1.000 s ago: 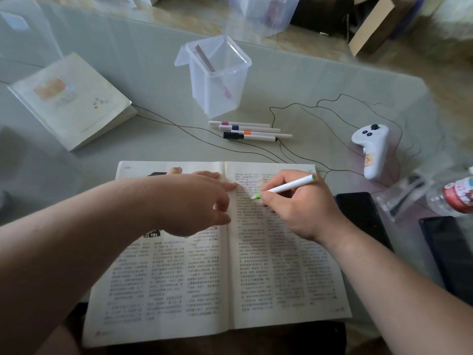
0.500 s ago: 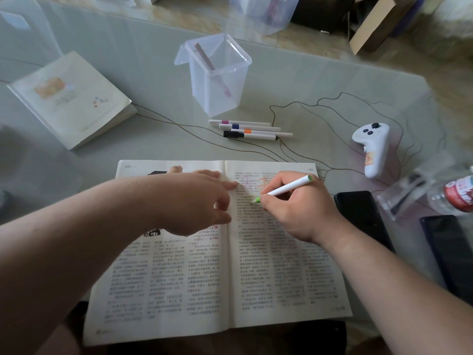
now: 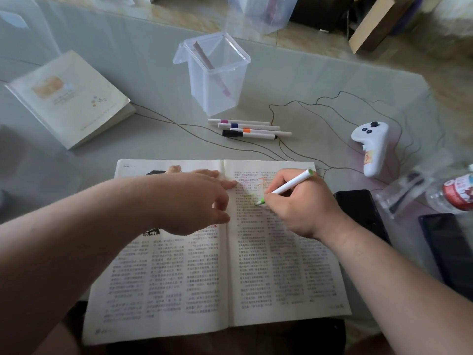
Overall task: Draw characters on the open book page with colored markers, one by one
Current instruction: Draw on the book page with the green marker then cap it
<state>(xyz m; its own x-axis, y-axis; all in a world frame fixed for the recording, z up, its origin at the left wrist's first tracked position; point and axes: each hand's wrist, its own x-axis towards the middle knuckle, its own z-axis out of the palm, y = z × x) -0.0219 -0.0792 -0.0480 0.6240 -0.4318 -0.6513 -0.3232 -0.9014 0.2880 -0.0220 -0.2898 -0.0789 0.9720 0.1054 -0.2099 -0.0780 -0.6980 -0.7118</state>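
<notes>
An open book (image 3: 204,278) with printed text lies at the table's near edge. My right hand (image 3: 299,208) grips a white marker with a green tip (image 3: 289,187); the tip touches the upper part of the right page, beside faint orange, pink and green marks. My left hand (image 3: 194,201) rests on the upper left page by the spine, fingers spread, holding the book flat. Several capped markers (image 3: 249,129) with pink, blue, orange and black caps lie side by side beyond the book.
A clear plastic container (image 3: 216,73) holding one pink marker stands behind the markers. A closed book (image 3: 69,98) lies far left. A white controller (image 3: 371,147), two dark phones (image 3: 358,208), a clear case and a bottle (image 3: 458,193) crowd the right side. Thin cables cross the table.
My right hand has moved the green tip slightly down and left on the right page, leaving a fresh green mark. My left hand stays in place.
</notes>
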